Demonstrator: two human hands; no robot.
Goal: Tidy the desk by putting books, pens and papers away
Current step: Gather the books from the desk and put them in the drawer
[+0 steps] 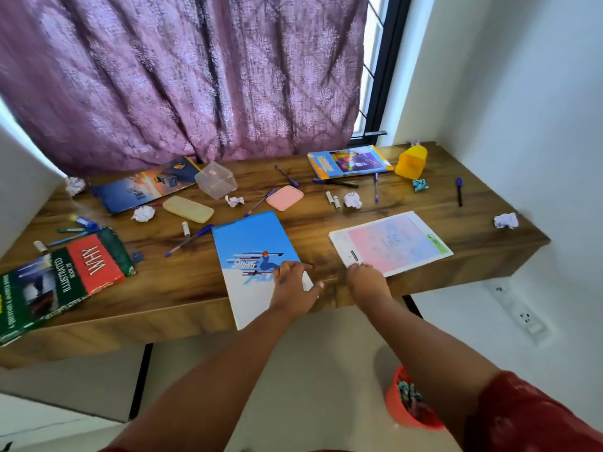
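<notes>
Orange bin (396, 406) under wooden desk (313, 223) holds crumpled paper (408, 394).

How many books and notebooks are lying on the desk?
5: green WHY book at the left edge, dark blue one back left, blue one under the left hand, pink one at the right hand, colourful one back right.
</notes>
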